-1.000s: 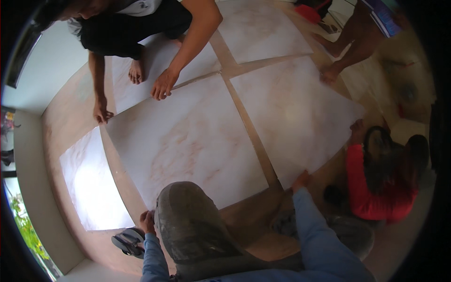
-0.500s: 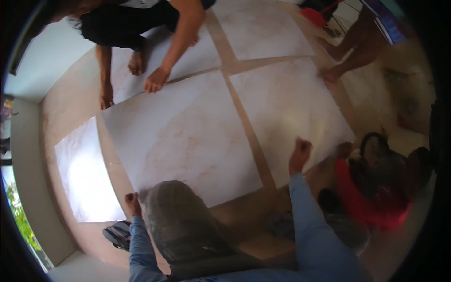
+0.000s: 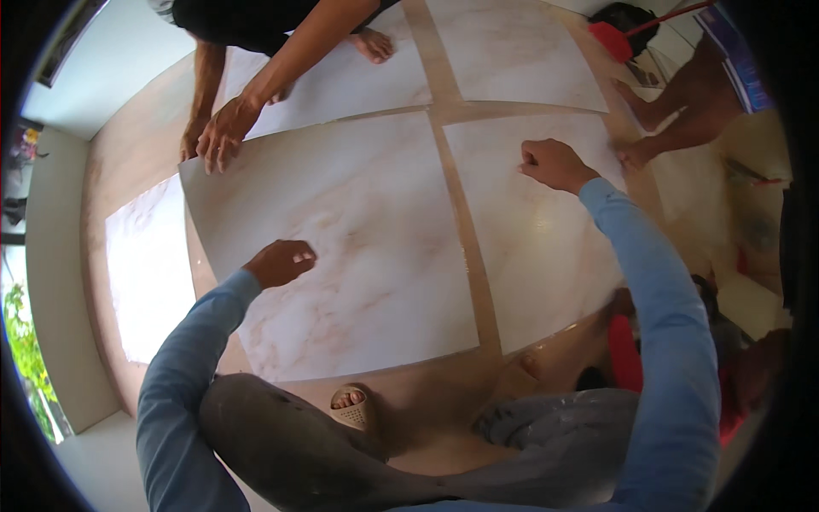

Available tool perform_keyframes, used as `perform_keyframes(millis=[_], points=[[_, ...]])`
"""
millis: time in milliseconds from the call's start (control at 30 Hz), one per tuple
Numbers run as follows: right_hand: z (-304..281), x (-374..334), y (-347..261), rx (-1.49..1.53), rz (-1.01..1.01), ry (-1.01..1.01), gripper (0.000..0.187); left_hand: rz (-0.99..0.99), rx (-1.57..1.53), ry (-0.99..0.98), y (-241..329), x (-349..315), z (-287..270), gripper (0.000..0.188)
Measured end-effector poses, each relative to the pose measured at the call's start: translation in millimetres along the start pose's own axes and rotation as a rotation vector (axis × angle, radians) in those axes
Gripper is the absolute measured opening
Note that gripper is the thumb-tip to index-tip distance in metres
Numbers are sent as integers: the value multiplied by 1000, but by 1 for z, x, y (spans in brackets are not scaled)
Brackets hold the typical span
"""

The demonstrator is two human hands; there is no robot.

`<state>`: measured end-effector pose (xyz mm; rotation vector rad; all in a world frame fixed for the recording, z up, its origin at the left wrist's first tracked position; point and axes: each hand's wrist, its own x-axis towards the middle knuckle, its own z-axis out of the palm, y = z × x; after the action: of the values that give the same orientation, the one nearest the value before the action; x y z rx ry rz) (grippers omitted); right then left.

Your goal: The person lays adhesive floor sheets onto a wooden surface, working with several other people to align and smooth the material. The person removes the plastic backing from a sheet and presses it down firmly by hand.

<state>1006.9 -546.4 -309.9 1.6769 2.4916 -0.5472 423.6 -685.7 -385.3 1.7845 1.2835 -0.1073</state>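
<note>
Large white marble-patterned panels lie flat on the brownish floor, with strips of floor between them. My left hand (image 3: 283,263), fingers curled, is over the near left panel (image 3: 367,230). Out to the right, my right hand (image 3: 554,164) is closed in a fist over the near right panel (image 3: 537,247). Whether either hand holds anything thin is hidden by the fingers. At the far left corner of the near left panel, a co-worker's two hands (image 3: 223,132) are at its edge, one of them on top of it.
Two more panels, a far left (image 3: 341,85) and a far right panel (image 3: 516,55), lie beyond. A bright narrow panel (image 3: 149,269) is at the left. Another person's legs (image 3: 674,111) are at right, near a red dustpan (image 3: 610,41). A person in red (image 3: 625,354) crouches lower right.
Both my hands have moved forward over the panels, the left also rightward. The co-worker's nearer hand has shifted left toward the panel's corner. My legs have spread, showing my sandalled foot.
</note>
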Motion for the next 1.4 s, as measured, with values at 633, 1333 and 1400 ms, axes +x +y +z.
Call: perform_keyframes(millis=[633, 1333, 1400], points=[[125, 55, 42, 337, 54, -10, 28, -455, 152, 123, -106, -77, 27, 29], [107, 66, -24, 454, -67, 126, 31, -380, 387, 1179, -44, -66, -107, 64], [110, 66, -28, 467, -35, 99, 31, -342, 437, 1232, -46, -64, -98, 53]])
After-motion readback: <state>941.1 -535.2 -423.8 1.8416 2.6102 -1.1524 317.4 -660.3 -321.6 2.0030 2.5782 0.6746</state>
